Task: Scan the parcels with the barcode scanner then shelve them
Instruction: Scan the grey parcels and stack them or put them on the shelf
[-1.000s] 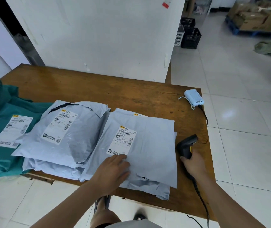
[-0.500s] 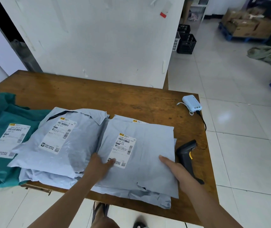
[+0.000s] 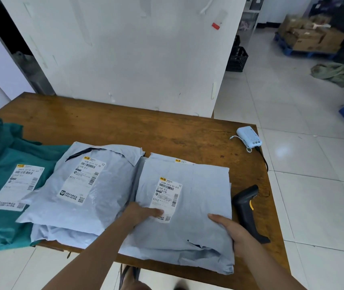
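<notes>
While both my hands grip the right grey parcel [image 3: 198,197], the scanner [image 3: 248,210] lies free on the desk [image 3: 167,130], just beside the parcel's right edge.

My left hand [image 3: 142,213] holds the parcel's left edge. The thumb lies flat across the lower corner of the label [image 3: 167,198]; the other fingers are hidden under the edge, so I cannot tell how they sit. My right hand [image 3: 232,229] holds the lower right edge. The thumb presses on top and the fingers curl round the edge beneath, pinching the parcel. This hand is near the scanner handle but apart from it.

Parcel positions:
- The held parcel lies on top of further grey parcels, whose edges show below and behind it, near the front edge of the desk.
- A second grey parcel [image 3: 87,189] lies to the left, label up, its right edge touching the held parcel. It rests on another grey parcel.
- A green parcel [image 3: 10,181] lies at the far left, label up, partly under the second grey parcel and hanging over the front desk edge.

A pale blue power bank [image 3: 249,137] sits near the far right corner of the desk, with a black cable [image 3: 264,162] plugged in and running toward the scanner. Behind the desk stands a white panel [image 3: 125,49].
</notes>
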Motion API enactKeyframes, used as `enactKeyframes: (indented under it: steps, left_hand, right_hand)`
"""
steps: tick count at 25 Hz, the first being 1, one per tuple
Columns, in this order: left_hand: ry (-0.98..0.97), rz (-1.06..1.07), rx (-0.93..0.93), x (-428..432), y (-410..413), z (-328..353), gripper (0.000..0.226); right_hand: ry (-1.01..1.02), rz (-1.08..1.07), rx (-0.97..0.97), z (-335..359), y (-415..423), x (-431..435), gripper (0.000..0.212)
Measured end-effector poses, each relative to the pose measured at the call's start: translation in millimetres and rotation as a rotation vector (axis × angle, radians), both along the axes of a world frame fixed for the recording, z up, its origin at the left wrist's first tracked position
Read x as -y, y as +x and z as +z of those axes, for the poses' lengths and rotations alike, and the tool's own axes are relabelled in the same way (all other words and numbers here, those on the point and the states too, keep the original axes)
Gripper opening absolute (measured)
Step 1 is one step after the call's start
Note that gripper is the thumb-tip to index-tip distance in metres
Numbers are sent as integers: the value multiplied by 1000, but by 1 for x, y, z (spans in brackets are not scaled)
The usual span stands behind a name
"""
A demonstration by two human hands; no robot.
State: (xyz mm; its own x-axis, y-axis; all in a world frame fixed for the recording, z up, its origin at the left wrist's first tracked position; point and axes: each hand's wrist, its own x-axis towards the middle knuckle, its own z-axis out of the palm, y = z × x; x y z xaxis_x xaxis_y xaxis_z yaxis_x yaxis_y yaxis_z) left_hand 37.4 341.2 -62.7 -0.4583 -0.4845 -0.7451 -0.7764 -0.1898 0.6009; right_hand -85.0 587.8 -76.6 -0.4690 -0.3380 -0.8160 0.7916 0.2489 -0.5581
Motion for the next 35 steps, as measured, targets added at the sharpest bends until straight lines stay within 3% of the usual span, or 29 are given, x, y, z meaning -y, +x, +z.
enactKeyframes:
  steps: [2, 5, 9, 12, 15, 19, 21, 27, 31, 35]
  left_hand:
    - [181, -2, -65, -4, 13, 1, 82]
    - [288, 39, -158, -13, 31, -12, 99]
    - [344, 107, -229, -28, 35, 1, 75]
    - [279, 118, -304, -32, 23, 29, 49]
    - [195, 50, -443, -42, 10, 71, 29]
    - [82, -87, -656, -53, -13, 132, 26]
    - [53, -148, -753, -57, -24, 161, 25]
    - [103, -384, -1000, -104, -44, 243, 27]
    - [175, -475, -1078, -158, -48, 265, 31]
    - [259, -589, -1109, -228, -61, 280, 32]
  right_hand:
    - [-11, 3, 8, -4, 3, -4, 41]
    - [-61, 23, -2, -5, 12, -8, 54]
    - [-90, 49, -71, 15, 12, -13, 33]
    - [-105, 20, -193, 41, 0, -18, 23]
    - [-199, -25, -300, 73, -7, -33, 39]
    - [-333, -116, -478, 130, -9, -57, 56]
    - [-344, -162, -576, 163, -5, -65, 46]
    - [-194, -419, -806, 258, 35, -128, 40]
    - [-108, -525, -897, 294, 63, -186, 63]
    - [-102, -603, -964, 312, 87, -262, 29]
